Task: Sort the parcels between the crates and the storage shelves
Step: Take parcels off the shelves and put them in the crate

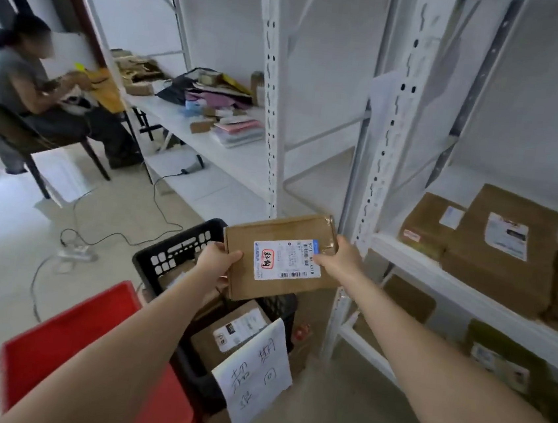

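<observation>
I hold a flat brown cardboard parcel [268,237] with a white shipping label above the black crate [177,245]. My left hand [217,260] grips its left edge, thumb on top. My right hand [338,257] holds its right edge, fingers curled around the side. The black crate holds more brown parcels [223,336] and has a handwritten white paper sign [254,370] hanging on its front. A red crate [61,333] stands to its left. On the white shelf unit [462,289] to the right lie several brown parcels [500,252].
A person sits on a chair [14,128] at the far left. The left shelf [241,159] carries mixed bags and small boxes. A power strip [75,253] and cables lie on the floor. More parcels [503,359] fill the lower right shelf.
</observation>
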The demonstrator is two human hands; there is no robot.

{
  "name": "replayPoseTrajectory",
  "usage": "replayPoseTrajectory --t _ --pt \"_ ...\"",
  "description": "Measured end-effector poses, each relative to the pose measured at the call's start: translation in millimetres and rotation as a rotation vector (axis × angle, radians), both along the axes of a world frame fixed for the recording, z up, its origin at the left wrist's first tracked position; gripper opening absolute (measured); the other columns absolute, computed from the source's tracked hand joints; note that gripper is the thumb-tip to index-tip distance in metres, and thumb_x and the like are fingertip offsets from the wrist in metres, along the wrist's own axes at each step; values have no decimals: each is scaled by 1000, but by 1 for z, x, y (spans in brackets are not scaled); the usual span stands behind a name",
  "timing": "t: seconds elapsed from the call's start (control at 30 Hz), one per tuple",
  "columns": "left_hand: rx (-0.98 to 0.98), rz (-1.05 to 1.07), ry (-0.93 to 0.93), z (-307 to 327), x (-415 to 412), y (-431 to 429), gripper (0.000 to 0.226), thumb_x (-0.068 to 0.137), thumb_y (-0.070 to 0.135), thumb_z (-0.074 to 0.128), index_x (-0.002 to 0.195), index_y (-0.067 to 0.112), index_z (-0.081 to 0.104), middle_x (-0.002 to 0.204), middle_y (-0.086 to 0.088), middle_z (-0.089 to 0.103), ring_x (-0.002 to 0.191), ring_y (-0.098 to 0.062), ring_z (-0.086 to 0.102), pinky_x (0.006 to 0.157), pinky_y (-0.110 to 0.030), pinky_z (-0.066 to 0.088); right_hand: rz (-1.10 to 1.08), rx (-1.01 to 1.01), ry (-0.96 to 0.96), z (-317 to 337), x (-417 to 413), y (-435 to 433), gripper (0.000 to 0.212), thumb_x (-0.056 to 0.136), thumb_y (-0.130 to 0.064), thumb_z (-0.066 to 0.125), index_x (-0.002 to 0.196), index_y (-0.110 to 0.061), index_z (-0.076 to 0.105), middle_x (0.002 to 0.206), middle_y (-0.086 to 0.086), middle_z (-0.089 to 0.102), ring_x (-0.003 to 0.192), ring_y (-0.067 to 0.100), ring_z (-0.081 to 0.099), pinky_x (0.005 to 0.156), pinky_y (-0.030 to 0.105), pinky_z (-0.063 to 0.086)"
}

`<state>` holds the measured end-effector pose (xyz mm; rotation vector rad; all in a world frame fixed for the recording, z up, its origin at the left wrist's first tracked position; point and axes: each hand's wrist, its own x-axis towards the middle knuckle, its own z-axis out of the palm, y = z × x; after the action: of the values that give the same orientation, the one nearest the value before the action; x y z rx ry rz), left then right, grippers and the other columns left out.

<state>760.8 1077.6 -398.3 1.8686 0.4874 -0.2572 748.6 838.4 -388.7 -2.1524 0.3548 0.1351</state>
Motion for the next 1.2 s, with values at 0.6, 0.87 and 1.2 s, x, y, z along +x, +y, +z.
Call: replayPoseTrajectory --t 0.6,0.87,1.2 --pt "-115 444 409 -233 33 85 25 88 11 51 112 6 55 108 -11 63 85 -22 61 66 -32 51 390 -172 496 -231 127 133 74 80 -26 75 139 -10 34 133 11 50 112 25 55 78 30 44" --pt "-38 456 577 -316 44 74 43 88 16 51 129 6 49 128 -18 54 111 -35 57 95 -46 50 505 -284 644 -321 153 135 87 80 -29 74 148 -12 23 143 13 41 127 30 46 97 37 42" --pt "-9 345 558 -313 44 68 45 84 14 62 128 8 53 124 -14 61 110 -30 60 95 -42 51 608 -349 621 -328 153 143 65 80 -28 74 135 -15 43 130 10 46 113 27 53 91 38 49"
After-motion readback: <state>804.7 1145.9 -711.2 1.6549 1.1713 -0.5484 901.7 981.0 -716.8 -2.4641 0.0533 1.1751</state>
